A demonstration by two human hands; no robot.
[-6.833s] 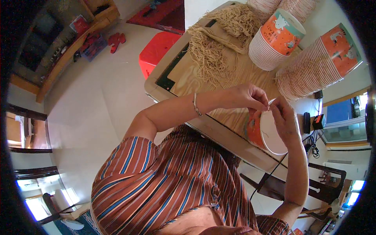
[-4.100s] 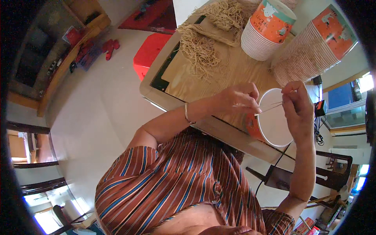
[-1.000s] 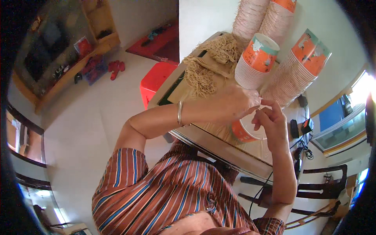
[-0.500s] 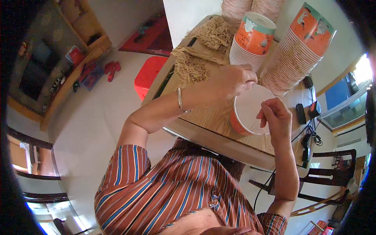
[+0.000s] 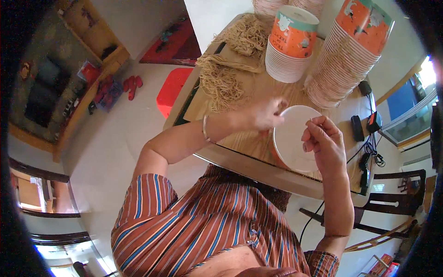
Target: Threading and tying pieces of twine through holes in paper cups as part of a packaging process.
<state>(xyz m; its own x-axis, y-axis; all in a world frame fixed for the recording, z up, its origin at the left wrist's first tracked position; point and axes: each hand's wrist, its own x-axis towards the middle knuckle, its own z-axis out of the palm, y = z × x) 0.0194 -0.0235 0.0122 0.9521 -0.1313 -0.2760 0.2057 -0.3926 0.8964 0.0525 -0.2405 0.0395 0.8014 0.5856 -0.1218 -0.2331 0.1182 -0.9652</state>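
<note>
- The loose heap of tan fibre strands (image 5: 221, 81) lies far left on the wooden table (image 5: 240, 138); a careless sweep of the forearm could drag it off the edge.
- The left hand (image 5: 265, 113) pinches the left rim of the paper cup (image 5: 295, 138), fingers closed on it.
- The right hand (image 5: 323, 141) curls at the right rim; whether it truly grips cannot be told, so the cup could slip.
- 2 leaning cup stacks (image 5: 344, 55) far right could topple if nudged.

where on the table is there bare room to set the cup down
Bare wood shows between the fibre bundles and the cup, under the left hand. The far side is crowded with two cup stacks. Chargers fill the right edge beyond the right hand.
</note>
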